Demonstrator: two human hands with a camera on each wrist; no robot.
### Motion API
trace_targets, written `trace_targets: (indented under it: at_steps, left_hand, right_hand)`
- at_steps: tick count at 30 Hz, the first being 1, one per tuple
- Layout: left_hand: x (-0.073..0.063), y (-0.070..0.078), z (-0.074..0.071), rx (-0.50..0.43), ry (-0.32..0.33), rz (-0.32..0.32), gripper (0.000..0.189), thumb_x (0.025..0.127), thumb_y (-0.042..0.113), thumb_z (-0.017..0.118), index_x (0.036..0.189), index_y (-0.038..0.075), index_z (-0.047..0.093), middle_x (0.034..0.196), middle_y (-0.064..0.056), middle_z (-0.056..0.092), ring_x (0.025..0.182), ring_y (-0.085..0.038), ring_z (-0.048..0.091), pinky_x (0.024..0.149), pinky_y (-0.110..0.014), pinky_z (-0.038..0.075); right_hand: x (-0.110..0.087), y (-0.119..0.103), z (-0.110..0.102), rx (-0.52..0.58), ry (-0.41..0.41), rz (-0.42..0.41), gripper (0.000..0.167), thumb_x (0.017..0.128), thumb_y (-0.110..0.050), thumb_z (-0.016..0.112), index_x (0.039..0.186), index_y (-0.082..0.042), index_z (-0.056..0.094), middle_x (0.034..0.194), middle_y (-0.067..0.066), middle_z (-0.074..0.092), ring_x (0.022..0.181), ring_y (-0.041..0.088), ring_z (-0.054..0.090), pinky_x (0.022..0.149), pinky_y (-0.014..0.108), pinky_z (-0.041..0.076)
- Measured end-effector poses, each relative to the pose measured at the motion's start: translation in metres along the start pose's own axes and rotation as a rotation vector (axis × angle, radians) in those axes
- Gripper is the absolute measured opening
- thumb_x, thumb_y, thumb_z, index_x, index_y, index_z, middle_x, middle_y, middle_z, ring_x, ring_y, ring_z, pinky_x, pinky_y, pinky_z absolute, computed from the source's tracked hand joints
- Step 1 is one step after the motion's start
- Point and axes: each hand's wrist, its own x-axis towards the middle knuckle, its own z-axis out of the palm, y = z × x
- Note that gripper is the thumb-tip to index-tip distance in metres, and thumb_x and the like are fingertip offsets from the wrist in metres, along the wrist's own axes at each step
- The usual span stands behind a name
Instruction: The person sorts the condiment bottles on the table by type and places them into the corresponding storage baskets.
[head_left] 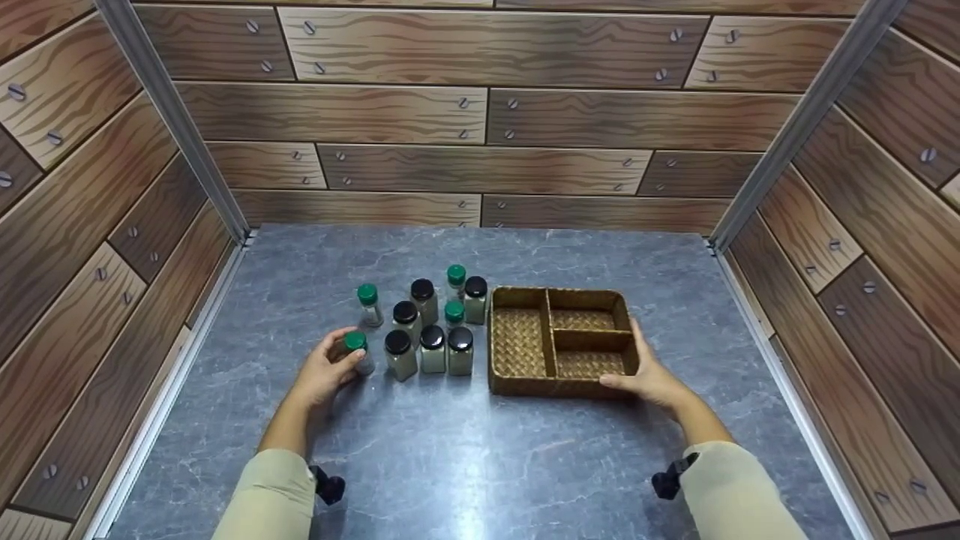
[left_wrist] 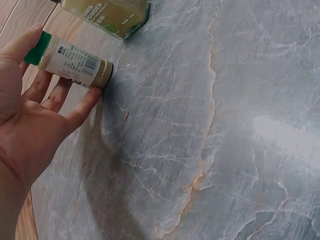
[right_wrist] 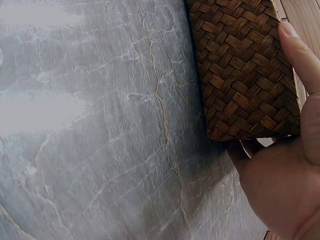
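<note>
At the left end of the jar group, my left hand [head_left: 321, 379] holds a small green-capped spice jar [left_wrist: 75, 62], thumb at the cap and fingers about its body. The jar stands upright by the look of the head view; its label and barcode face the left wrist camera. My right hand [head_left: 654, 379] grips the right end of a woven basket [head_left: 551, 387], thumb on the front rim and fingers round the end wall. Three compartments divide the basket, and nothing lies in them. In the right wrist view its woven side [right_wrist: 245, 70] fills the upper right.
Several black-capped jars [head_left: 400, 358] stand between the left hand and the basket. Among and behind them are other green-capped jars [head_left: 367, 296]. All rest on a grey marbled table [head_left: 420, 465], with wood-patterned walls [head_left: 480, 112] at the back and both sides.
</note>
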Motion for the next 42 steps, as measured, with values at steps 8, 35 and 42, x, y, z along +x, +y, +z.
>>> trace_targets:
  at_steps: [8, 35, 42]
  left_hand:
    - [0.0, -0.004, 0.001, -0.035, 0.046, 0.026, 0.06, 0.107, 0.011, 0.069, 0.16, 0.004, 0.043, 0.155, -0.024, 0.057, 0.111, 0.0, 0.066, 0.101, -0.039, 0.062]
    - [-0.025, 0.027, 0.005, 0.077, 0.133, 0.011, 0.052, 0.105, 0.023, 0.075, 0.15, 0.014, 0.052, 0.152, -0.022, 0.059, 0.126, -0.018, 0.068, 0.092, -0.033, 0.06]
    - [-0.032, 0.045, 0.01, 0.055, 0.118, 0.023, 0.051, 0.103, 0.022, 0.076, 0.148, 0.014, 0.053, 0.147, -0.017, 0.061, 0.11, -0.005, 0.068, 0.089, -0.031, 0.061]
  right_hand:
    - [0.0, 0.001, 0.0, -0.029, 0.001, 0.003, 0.143, 0.087, -0.027, 0.093, 0.172, -0.024, -0.022, 0.18, 0.026, -0.019, 0.165, 0.056, -0.012, 0.132, 0.074, -0.005]
    - [-0.001, 0.001, -0.002, -0.041, 0.008, -0.024, 0.142, 0.086, -0.022, 0.093, 0.173, -0.019, -0.019, 0.18, 0.029, -0.013, 0.165, 0.057, -0.006, 0.133, 0.075, -0.001]
    - [0.0, 0.002, -0.001, -0.034, 0.008, -0.022, 0.141, 0.086, -0.023, 0.093, 0.173, -0.021, -0.019, 0.181, 0.026, -0.015, 0.166, 0.056, -0.007, 0.133, 0.075, -0.001]
